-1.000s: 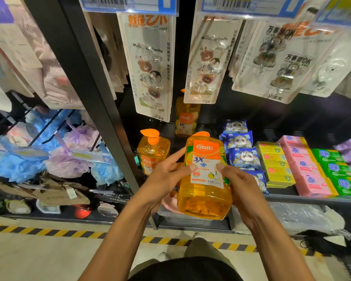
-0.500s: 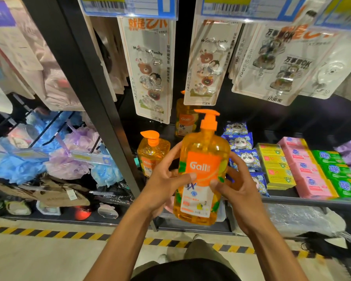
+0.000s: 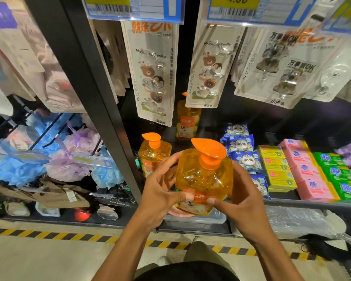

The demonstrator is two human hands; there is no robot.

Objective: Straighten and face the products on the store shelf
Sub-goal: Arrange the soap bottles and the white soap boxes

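- Currently, both hands are clamping the orange pump bottle [image 3: 204, 177]: the left hand [image 3: 160, 191] is wrapping its left side, the right hand [image 3: 239, 203] its right, with both thumbs on the label.
- It is hovering over the shelf's [image 3: 292, 201] near edge, between a standing soap bottle [image 3: 153, 157] and the blue panda packs [image 3: 245, 159].
- Seemingly, the person is re-placing it; next it needs lowering into that gap, label facing near.
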